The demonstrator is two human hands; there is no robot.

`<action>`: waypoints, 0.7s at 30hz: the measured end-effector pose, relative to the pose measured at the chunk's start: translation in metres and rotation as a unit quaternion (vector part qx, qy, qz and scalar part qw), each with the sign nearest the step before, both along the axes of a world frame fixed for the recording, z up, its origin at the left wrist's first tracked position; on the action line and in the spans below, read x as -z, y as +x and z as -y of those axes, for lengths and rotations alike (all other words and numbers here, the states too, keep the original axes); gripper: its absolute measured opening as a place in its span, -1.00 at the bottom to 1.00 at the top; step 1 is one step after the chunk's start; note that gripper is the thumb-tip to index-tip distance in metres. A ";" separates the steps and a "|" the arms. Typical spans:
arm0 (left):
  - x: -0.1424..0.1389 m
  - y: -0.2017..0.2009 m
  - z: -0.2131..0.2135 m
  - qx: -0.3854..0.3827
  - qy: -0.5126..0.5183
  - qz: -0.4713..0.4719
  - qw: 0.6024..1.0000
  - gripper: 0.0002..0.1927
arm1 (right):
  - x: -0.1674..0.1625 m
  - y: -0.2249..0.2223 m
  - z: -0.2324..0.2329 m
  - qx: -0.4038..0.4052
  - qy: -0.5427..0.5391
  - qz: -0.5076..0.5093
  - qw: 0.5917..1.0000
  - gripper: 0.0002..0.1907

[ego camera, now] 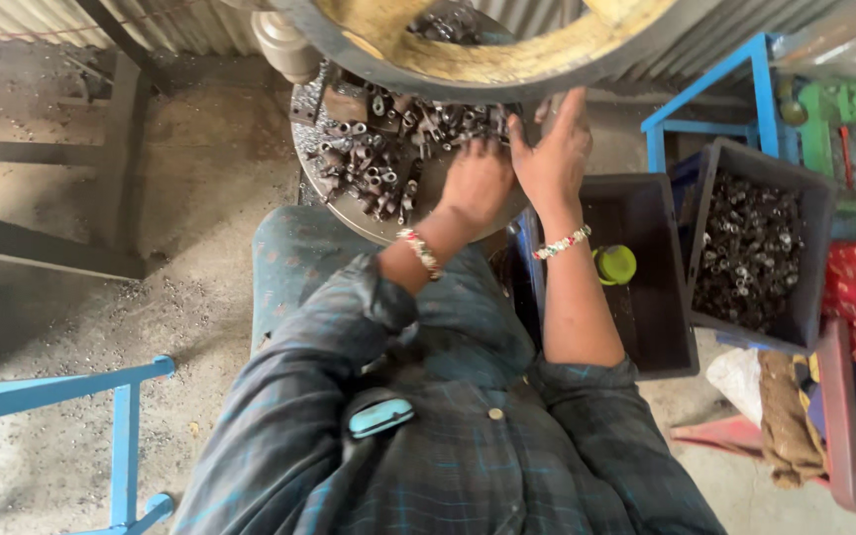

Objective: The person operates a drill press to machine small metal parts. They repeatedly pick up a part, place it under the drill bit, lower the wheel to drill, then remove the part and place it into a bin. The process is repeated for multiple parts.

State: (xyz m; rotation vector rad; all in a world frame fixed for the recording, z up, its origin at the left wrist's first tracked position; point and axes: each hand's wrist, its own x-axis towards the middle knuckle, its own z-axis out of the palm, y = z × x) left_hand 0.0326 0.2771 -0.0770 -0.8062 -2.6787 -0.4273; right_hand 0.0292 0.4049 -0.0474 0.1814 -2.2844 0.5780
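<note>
Metal sleeves (374,163), small and dark, heaped across the round machine table (349,213), thickest toward its left edge. Left hand (476,181) lies knuckles-up on the heap near the table's right edge, fingers curled among the pieces; whether it grips one cannot be told. Right hand (553,151) stands just beside it, fingers spread, holding nothing. Farther right, two dark bins: one (646,287) nearly bare, one (753,248) full of similar pieces.

A heap of small dark metal tubes (374,163) lies jumbled on a round metal tray (349,213), far centre. Most lie on their sides; some stand on end, showing hollow openings.
</note>
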 end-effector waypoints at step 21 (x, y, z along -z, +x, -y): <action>-0.054 0.000 0.248 -0.153 0.756 0.090 0.631 -0.79 | 0.027 -0.009 -0.007 0.120 -0.018 0.108 0.987 -0.33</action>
